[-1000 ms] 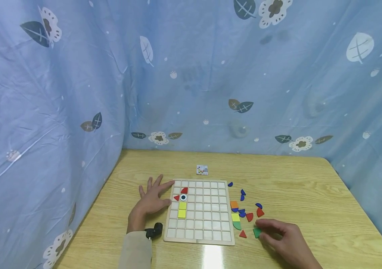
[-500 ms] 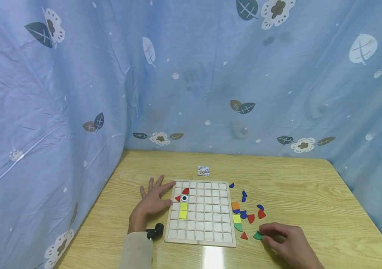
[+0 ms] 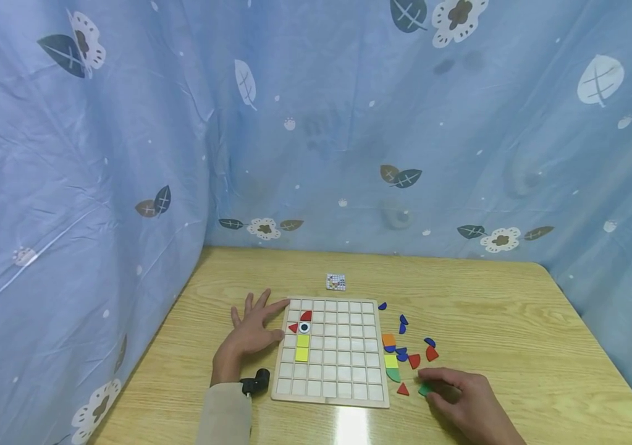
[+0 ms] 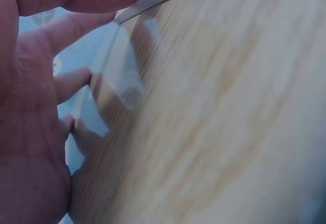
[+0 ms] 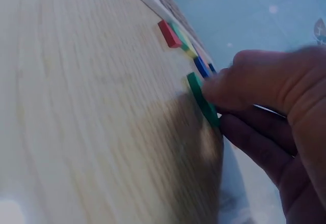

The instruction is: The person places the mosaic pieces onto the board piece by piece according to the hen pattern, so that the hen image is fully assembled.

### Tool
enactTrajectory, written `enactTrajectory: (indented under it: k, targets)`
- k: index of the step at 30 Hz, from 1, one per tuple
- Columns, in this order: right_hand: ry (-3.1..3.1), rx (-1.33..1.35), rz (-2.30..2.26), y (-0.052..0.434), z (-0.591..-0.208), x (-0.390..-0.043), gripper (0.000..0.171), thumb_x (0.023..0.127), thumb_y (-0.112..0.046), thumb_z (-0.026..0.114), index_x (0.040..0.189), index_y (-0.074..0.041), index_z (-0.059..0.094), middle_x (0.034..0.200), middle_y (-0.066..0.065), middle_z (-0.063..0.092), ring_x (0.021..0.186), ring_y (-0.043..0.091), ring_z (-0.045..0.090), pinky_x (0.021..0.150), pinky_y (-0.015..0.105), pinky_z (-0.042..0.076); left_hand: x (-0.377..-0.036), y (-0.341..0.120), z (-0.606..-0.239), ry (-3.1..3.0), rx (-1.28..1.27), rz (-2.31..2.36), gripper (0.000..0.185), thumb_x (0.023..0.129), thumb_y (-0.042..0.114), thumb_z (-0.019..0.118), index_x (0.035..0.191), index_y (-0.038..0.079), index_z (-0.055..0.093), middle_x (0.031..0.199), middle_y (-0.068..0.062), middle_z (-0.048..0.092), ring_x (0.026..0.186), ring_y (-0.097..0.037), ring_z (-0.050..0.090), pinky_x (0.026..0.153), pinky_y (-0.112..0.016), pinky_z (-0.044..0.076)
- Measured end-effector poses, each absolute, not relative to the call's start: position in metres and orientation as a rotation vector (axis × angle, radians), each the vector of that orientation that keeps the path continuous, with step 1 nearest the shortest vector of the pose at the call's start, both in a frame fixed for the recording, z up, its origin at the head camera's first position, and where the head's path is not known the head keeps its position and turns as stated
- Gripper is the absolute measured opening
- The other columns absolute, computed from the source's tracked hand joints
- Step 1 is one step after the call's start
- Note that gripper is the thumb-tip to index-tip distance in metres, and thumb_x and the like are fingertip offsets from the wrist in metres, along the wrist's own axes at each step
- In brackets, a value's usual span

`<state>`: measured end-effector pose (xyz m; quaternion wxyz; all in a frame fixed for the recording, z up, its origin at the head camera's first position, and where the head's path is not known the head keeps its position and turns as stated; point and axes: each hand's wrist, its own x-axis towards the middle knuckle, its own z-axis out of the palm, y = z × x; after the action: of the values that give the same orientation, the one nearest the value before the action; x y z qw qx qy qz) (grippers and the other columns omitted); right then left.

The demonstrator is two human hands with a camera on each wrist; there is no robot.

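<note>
The right hand is down near the front edge of the wooden table, and its thumb and fingertips pinch a small green piece that still rests on the wood, just right of the wooden grid board. A red triangle lies just beside the green piece, between it and the board. More little pieces sit close by along the board's right side: a red one, some blue ones, an orange square and a yellow square. The left hand lies flat with its fingers spread, touching the board's left edge. On the board are yellow squares, red bits and a round eye piece. A tiny picture card lies behind the board; its marks are too small to read. A blue curtain with leaves hangs behind the table.
</note>
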<state>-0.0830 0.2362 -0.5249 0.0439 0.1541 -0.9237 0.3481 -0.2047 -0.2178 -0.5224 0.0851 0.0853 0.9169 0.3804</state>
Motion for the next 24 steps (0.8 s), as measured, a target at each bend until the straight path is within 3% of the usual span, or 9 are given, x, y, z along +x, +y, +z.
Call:
enactTrajectory:
  k: [15,20,22,24]
  targets:
    - [-2.709,0.360,1.090,0.232,-0.517,-0.084,0.038,0.081,-0.001,0.094,0.109,-0.025,0.085,0.105,-0.015,0.083,0.098,-0.005,0.074,0.083,0.019,0.063,-0.203,-0.216,-0.520,2.734,0.247,1.138,0.077,0.089,0.014,0.076,0.162,0.027,0.057,0.184,-0.018,0.015,0.169,-0.051,-0.012,0.123,-0.077,-0.023]
    - [-2.584,0.512,1.087,0.220,-0.510,-0.093,0.042,0.077,0.005,0.093,0.111,-0.019,0.085,0.106,-0.012,0.084,0.100,-0.001,0.077,0.087,0.009,0.057,-0.203,-0.217,-0.520,2.736,0.248,1.140,0.077,0.088,0.013,0.076,0.162,0.027,0.057,0.184,-0.018,0.015,0.169,-0.051,-0.012,0.123,-0.077,-0.023]
    - [-2.557,0.566,1.103,0.213,-0.507,-0.098,0.042,0.078,0.005,0.092,0.113,-0.017,0.085,0.106,-0.011,0.084,0.097,-0.001,0.077,0.086,0.010,0.057,-0.203,-0.217,-0.519,2.735,0.251,1.140,0.077,0.088,0.013,0.076,0.162,0.026,0.057,0.184,-0.018,0.015,0.169,-0.051,-0.012,0.123,-0.077,-0.023]
    - [-2.543,0.594,1.140,0.204,-0.505,-0.103,0.040,0.079,0.003,0.093,0.113,-0.018,0.085,0.105,-0.013,0.084,0.090,0.000,0.075,0.078,0.014,0.058,-0.203,-0.216,-0.519,2.735,0.251,1.140,0.077,0.088,0.013,0.076,0.162,0.026,0.057,0.184,-0.018,0.015,0.169,-0.051,-0.012,0.123,-0.077,-0.023]
